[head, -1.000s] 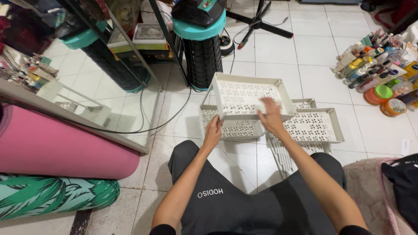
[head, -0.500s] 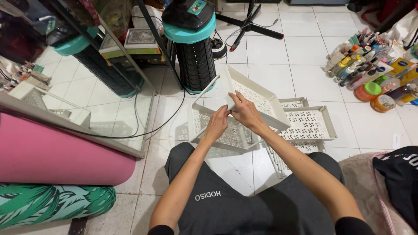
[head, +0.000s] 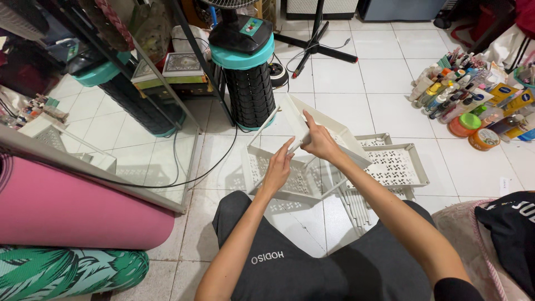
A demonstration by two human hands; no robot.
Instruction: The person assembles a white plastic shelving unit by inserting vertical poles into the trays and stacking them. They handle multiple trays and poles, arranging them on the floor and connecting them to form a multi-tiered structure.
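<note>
- Currently, head view: right hand (head: 319, 142) closed on the near edge of a white perforated tray (head: 320, 125), held tilted up on its side above the floor (head: 379, 95).
- Left hand (head: 277, 170) — fingers loosely curled, tips touching the same tray's lower edge beside the right hand; firm grip or not, cannot tell.
- Tilted tray's long axis runs from upper left, near the black-and-teal cylinder (head: 248, 78), down to lower right.
- Progress, as judged: second tray (head: 281, 178) lies flat under the hands, third tray (head: 398, 164) flat to the right, white rods (head: 356, 203) loose between — nothing looks joined yet.
</note>
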